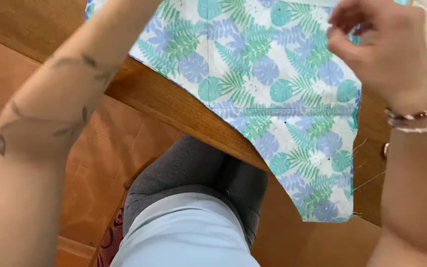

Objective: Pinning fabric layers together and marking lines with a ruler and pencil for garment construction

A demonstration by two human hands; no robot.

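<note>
Pinching something fine, fingers together, the right hand hovers over the leaf-print fabric. Below the pinch, seams look stitched, pins remain, loose threads trail off the edge. Left hand out of view beyond forearm; grip unknowable.

Your fabric is white with green and lilac-blue leaf print; your desk is brown wood, your trousers grey, your top light blue.
</note>
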